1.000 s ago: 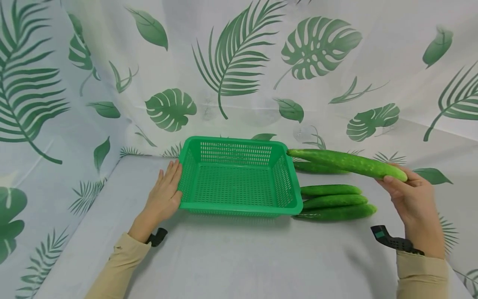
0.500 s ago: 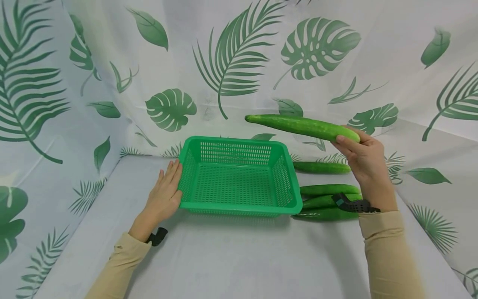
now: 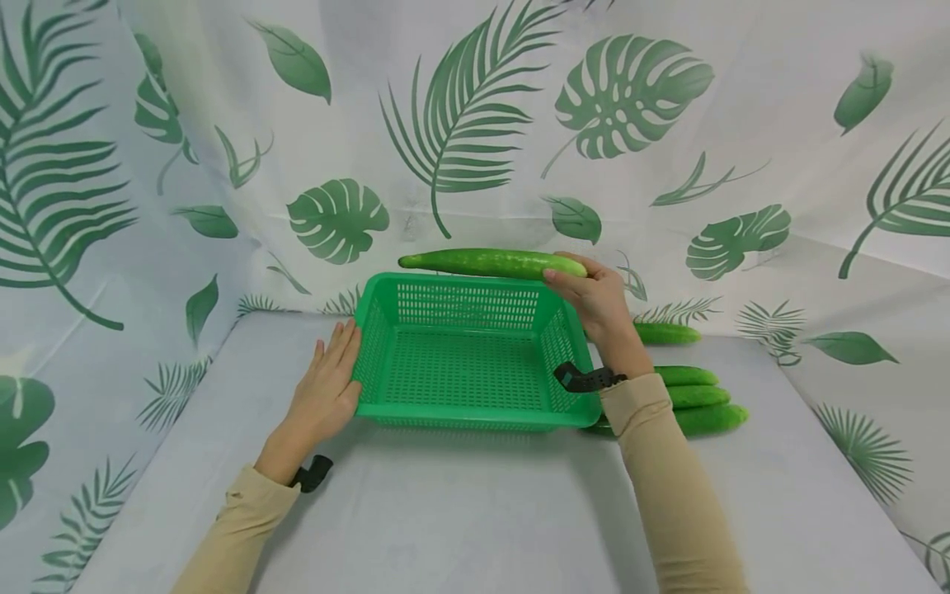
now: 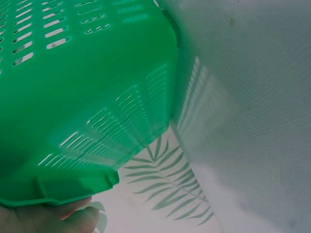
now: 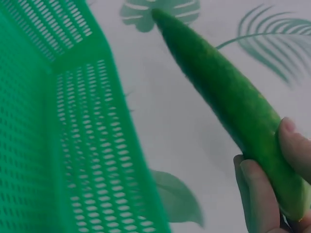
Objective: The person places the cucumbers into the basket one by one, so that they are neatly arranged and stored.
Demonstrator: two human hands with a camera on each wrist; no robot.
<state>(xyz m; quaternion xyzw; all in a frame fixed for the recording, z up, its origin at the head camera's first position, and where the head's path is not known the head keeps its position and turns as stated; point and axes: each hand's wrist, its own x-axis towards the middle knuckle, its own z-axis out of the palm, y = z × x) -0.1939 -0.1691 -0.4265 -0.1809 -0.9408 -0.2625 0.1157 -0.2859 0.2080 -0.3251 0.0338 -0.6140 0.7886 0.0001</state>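
A long cucumber (image 3: 482, 262) lies nearly level just above the far rim of the green plastic basket (image 3: 475, 418). My right hand (image 3: 597, 301) grips its thicker, paler end between thumb and fingers, as the right wrist view also shows on the cucumber (image 5: 218, 92). Against the basket's left side, my left hand (image 3: 326, 384) rests with fingers straight along the rim. In the left wrist view, some fingers (image 4: 80, 218) show under the basket's rim. Nothing lies in the basket.
Right of the basket, several cucumbers (image 3: 708, 419) lie side by side on the white tabletop, partly hidden by the right arm. Another cucumber (image 3: 668, 333) lies farther back. A leaf-patterned sheet (image 3: 475, 107) hangs behind and at the sides.
My right hand has carried the cucumber leftward from above the other cucumbers to over the basket's far rim, rising midway, then dropping slightly. The left hand and basket have stayed put.
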